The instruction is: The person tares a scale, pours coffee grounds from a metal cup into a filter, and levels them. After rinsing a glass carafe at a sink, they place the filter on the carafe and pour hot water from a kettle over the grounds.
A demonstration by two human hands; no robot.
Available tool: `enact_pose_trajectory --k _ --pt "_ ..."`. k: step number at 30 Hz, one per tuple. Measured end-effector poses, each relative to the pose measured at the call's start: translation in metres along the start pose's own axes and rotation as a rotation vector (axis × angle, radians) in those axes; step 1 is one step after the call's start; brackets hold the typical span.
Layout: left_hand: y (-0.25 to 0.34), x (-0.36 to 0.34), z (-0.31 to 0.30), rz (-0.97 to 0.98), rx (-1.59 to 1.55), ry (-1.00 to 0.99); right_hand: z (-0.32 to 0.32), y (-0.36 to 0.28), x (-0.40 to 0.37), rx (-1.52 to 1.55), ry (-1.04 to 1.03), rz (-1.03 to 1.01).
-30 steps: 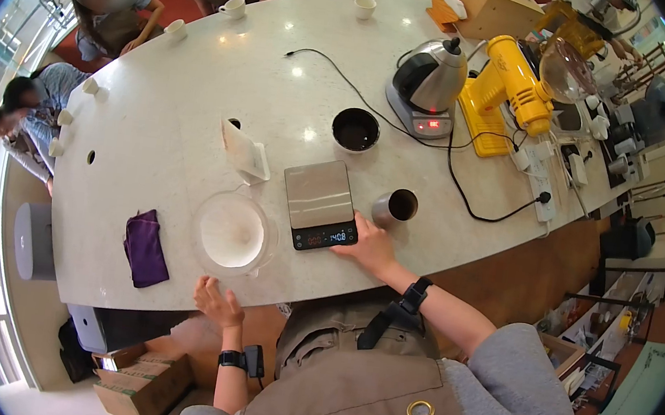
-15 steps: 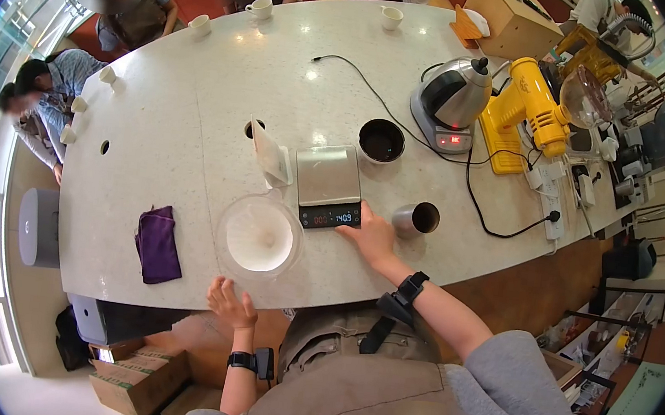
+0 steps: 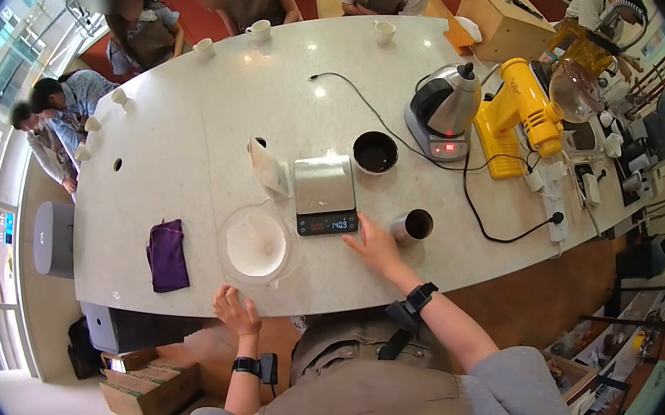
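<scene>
Right hand (image 3: pixel 378 249) spreading beside the flat silver-and-black digital scale (image 3: pixel 325 187)

We are seeing our right forearm angling in from the lower right, the black wristband (image 3: pixel 419 298) circling its wrist. The hand is hanging low, thumb and fingers parting moderately and gripping nothing, their tips meeting or nearly meeting the scale's near right corner; we are not able to tell which. The scale is lying on the pale stone-look table (image 3: pixel 220 113), its display glowing with red and white digits.

Our left hand (image 3: pixel 238 312) is poising at the table's near edge, forearm rising almost upright, fingers curling loosely with gaps between them and holding nothing. Just beyond it, a white cone-shaped paper filter (image 3: pixel 254 244) is sitting inside a clear round dripper (image 3: pixel 291 254).

A brushed-metal cup (image 3: pixel 402 230) is standing just right of the right hand. A dark-lined round bowl (image 3: pixel 375 153) is resting beyond the scale, while a folded purple cloth (image 3: pixel 169 256) is lying left of the dripper.
</scene>
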State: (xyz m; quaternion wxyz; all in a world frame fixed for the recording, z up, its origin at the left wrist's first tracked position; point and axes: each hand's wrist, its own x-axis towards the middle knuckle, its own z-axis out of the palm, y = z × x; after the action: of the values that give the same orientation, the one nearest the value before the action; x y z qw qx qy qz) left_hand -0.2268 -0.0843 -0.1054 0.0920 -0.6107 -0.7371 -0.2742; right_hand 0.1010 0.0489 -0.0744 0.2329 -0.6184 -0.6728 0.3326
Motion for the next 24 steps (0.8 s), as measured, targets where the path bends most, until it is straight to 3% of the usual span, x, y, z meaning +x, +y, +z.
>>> enact_pose_trajectory --k 8,10,14,16,20,22,24 --pt "0.003 -0.003 0.002 -0.023 -0.006 0.021 -0.016 0.022 -0.027 0.074 -0.060 -0.165" --pt "0.002 -0.002 0.002 -0.035 -0.008 0.010 -0.019 0.045 -0.027 0.182 -0.141 -0.365" --pt "0.004 -0.001 0.001 -0.009 -0.001 0.019 -0.043 0.078 -0.039 0.181 -0.228 -0.386" --pt "0.003 -0.002 0.001 -0.015 -0.004 0.021 -0.065 0.082 -0.047 0.321 -0.432 -0.026" --pt "0.003 -0.005 0.004 -0.039 -0.001 0.017 -0.112 0.103 -0.045 0.210 -0.444 0.063" --pt "0.002 -0.004 0.004 -0.053 0.006 0.022 -0.123 0.121 -0.034 0.197 -0.255 -0.056" --pt "0.002 -0.005 0.005 -0.076 0.009 0.020 -0.139 0.119 -0.011 0.208 -0.235 0.019"
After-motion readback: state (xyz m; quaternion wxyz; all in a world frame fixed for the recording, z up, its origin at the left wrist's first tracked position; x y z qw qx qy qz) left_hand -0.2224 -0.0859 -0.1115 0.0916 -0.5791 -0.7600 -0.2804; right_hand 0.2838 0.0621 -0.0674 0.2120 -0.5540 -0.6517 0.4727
